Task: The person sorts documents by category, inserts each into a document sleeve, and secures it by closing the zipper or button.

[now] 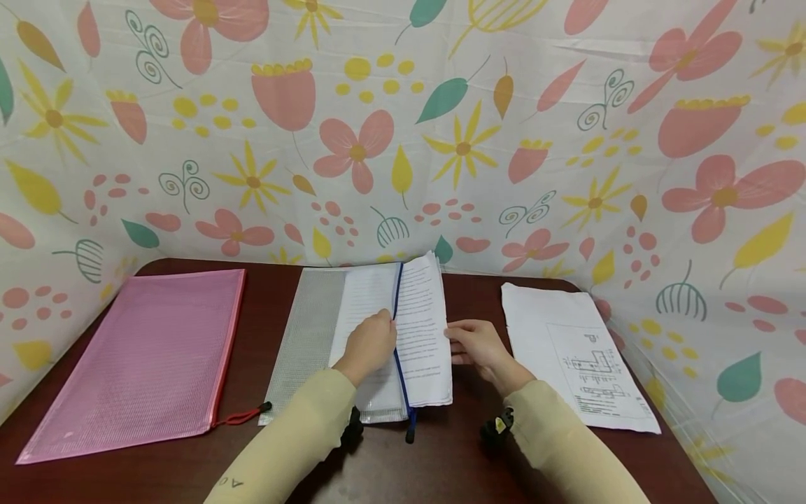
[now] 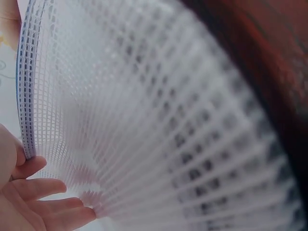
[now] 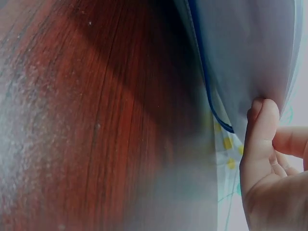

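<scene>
A clear mesh zipper pouch (image 1: 305, 336) with a blue zipper edge lies at the middle of the table. A stack of printed papers (image 1: 425, 322) is partly inside it, its right part sticking out past the zipper. My left hand (image 1: 370, 341) grips the pouch's opening edge near the blue zipper; in the left wrist view its fingers (image 2: 67, 216) lie against the bowed mesh. My right hand (image 1: 481, 348) pinches the right edge of the stack between thumb and fingers. The right wrist view shows the pinched paper (image 3: 250, 53) curving up above the table.
To the left lies a pink mesh zipper pouch (image 1: 157, 343) with a red zipper and pull cord (image 1: 239, 418). A sheet stack with a printed drawing (image 1: 567, 336) lies at the right. A flower-patterned curtain (image 1: 403, 140) stands behind the dark wooden table (image 1: 441, 462).
</scene>
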The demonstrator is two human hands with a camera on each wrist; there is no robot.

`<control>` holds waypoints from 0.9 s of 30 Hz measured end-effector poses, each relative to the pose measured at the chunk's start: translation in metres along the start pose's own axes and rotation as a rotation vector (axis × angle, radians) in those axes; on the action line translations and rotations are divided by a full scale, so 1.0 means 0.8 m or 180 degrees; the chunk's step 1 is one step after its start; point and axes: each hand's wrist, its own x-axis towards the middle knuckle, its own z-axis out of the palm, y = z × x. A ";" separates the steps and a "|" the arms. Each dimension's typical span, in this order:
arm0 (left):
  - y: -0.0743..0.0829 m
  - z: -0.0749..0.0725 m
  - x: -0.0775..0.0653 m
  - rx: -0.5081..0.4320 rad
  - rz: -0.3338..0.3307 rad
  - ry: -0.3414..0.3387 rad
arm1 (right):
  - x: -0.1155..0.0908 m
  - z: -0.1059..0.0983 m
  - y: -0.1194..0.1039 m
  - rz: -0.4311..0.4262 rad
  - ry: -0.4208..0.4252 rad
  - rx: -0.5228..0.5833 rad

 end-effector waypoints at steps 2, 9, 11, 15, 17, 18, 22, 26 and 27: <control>0.001 0.000 0.000 0.0006 0.0015 0.0002 | 0.001 0.002 0.000 0.0008 0.0002 -0.0007; 0.002 0.002 0.000 0.0053 0.0048 0.0030 | 0.001 0.009 0.000 0.0059 -0.0013 -0.0052; 0.002 0.002 0.000 0.0048 0.0064 0.0024 | 0.002 0.011 0.001 0.0075 -0.0019 -0.0062; 0.003 0.002 0.000 0.0011 0.0075 -0.0003 | 0.003 0.014 0.004 0.0099 0.0022 -0.0091; 0.003 0.002 0.000 0.0011 0.0072 -0.0004 | 0.004 0.015 0.004 0.0117 0.0072 -0.0114; 0.003 0.002 0.001 0.0017 0.0071 0.0005 | 0.004 0.016 0.004 0.0132 0.0094 -0.0126; 0.004 0.002 0.001 0.0026 0.0088 0.0052 | 0.005 0.018 0.004 0.0174 0.0134 -0.0160; 0.006 0.001 0.002 0.0003 0.0135 0.0083 | 0.006 0.021 0.005 0.0187 0.0129 -0.0180; 0.006 0.001 0.002 -0.0002 0.0144 0.0081 | 0.006 0.022 0.005 0.0196 0.0133 -0.0183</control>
